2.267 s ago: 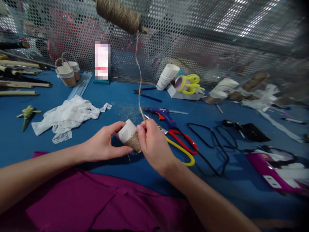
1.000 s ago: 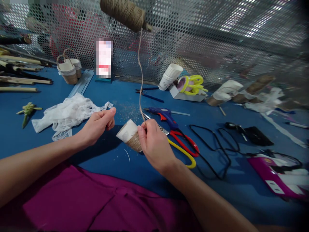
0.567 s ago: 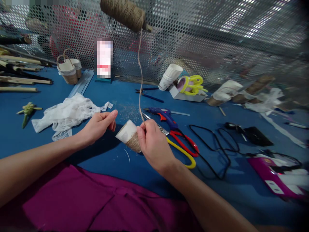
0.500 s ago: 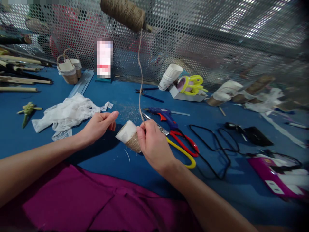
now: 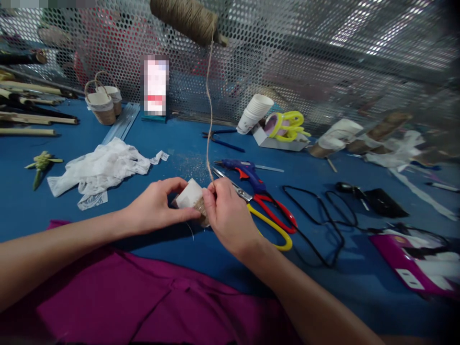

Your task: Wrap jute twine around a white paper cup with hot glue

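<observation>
A small white paper cup (image 5: 190, 194), its lower part wrapped in brown twine, lies tilted between my hands above the blue table. My left hand (image 5: 163, 203) is closed round the cup from the left, with the thumb in front and the fingers behind. My right hand (image 5: 230, 213) grips the cup's right end and pinches the twine (image 5: 209, 115) there. That strand runs up to a large twine spool (image 5: 183, 19) hanging at the top. The cup's base is hidden by my right hand.
Right of my hands lie red-and-yellow-handled scissors (image 5: 276, 215) and a blue glue gun (image 5: 247, 175) with its black cord (image 5: 323, 225). Pliers (image 5: 226, 141) lie behind them. White lace (image 5: 104, 167) is heaped at the left. Stacked paper cups (image 5: 253, 115) and small twine baskets (image 5: 100, 108) stand at the back.
My left hand has moved right from beside the cup and taken hold of it. My right hand keeps its grip in nearly the same place.
</observation>
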### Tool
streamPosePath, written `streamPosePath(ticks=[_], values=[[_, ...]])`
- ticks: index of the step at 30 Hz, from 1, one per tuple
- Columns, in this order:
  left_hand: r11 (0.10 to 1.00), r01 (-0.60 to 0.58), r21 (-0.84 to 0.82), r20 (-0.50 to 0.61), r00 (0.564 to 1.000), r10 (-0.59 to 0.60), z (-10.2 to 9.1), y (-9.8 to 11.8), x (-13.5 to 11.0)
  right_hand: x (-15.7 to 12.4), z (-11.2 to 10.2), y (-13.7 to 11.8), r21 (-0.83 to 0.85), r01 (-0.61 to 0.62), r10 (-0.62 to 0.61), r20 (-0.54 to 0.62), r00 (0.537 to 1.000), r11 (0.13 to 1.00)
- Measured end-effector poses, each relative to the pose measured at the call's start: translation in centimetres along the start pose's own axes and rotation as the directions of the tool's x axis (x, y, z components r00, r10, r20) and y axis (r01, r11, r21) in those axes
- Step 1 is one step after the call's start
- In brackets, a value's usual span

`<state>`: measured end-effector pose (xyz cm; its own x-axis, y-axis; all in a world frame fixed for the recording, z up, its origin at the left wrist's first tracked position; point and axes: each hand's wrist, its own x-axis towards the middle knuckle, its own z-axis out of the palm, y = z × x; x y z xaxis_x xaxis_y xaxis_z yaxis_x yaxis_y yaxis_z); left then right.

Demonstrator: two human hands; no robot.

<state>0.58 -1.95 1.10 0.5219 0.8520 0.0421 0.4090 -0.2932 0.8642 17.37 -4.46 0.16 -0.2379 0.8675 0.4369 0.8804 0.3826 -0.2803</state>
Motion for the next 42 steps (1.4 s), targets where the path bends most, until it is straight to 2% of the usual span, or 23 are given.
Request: streamPosePath(ticks=[5, 9, 15, 20, 28, 32, 38, 42], values=[[0.983, 0.126, -0.137, 0.052, 0.991, -0.12, 0.9, 0.0, -0.2, -0.1, 0.0, -0.4, -0.03, 0.021, -0.02, 0.027, 0.999, 0.999], [0.958, 0.174, -0.228, 0.13, 0.981, -0.147, 0.9, -0.3, -0.1, 0.0, -0.2, -0.1, -0.008, 0.059, -0.059, 0.0, 0.998, 0.998], [0.948, 0.166, -0.271, 0.17, 0.978, -0.123, 0.9, -0.3, -0.1, 0.4, -0.9, 0.4, 0.256, 0.012, -0.018, 0.022, 1.0, 0.966], [0.955, 0.143, -0.259, 0.172, 0.98, -0.1, 0.8, -0.2, -0.2, 0.5, -1.0, 0.3, 0.334, -0.03, 0.016, 0.044, 0.999, 0.942], [0.968, 0.1, -0.23, 0.143, 0.987, -0.069, 0.7, -0.2, -0.3, 0.3, -0.4, 0.5, 0.295, -0.109, 0.085, 0.094, 0.992, 0.949], [0.972, 0.091, -0.216, 0.131, 0.989, -0.064, 0.8, -0.3, -0.3, 0.3, -0.2, 0.4, 0.222, -0.139, 0.114, 0.122, 0.986, 0.965], [0.972, 0.119, -0.202, 0.143, 0.986, -0.091, 0.9, -0.2, -0.4, 0.3, -0.2, 0.1, 0.159, -0.114, 0.1, 0.093, 0.991, 0.981], [0.972, 0.091, -0.216, 0.158, 0.986, -0.057, 0.8, 0.1, -0.3, 0.2, -0.1, 0.3, 0.157, -0.114, 0.1, 0.096, 0.99, 0.981]])
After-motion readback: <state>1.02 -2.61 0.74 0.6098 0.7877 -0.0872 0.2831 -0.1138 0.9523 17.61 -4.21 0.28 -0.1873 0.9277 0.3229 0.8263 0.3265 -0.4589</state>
